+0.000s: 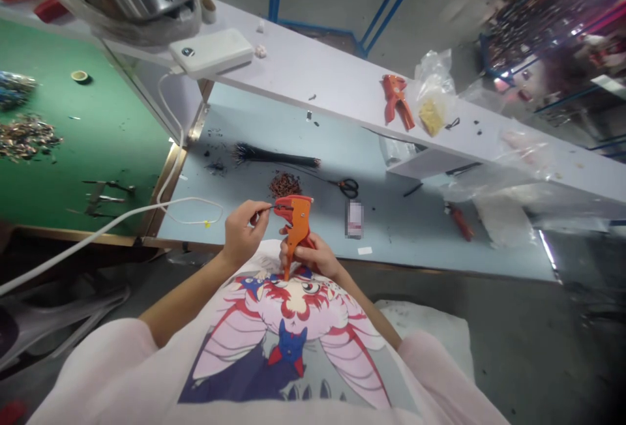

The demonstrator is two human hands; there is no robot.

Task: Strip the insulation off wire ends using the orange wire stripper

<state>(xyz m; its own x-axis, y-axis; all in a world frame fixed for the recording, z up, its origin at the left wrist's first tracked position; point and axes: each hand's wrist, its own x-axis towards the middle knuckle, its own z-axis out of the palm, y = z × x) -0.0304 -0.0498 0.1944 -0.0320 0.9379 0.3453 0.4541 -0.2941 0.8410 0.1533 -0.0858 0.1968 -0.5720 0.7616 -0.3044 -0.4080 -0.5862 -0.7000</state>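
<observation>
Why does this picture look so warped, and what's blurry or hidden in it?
In the head view, the wide lens stretches the pale pink printed T-shirt; dark cluttered racks at upper right are smeared; a small pale packet is pixelated; the lower right corner fades dark.

Head view looks forward, down onto left hand (239, 233), right hand (313, 259)

The wire's tip (282, 207) is too small to make out — and the small box (355, 219) is blurred, its label unreadable.
</observation>
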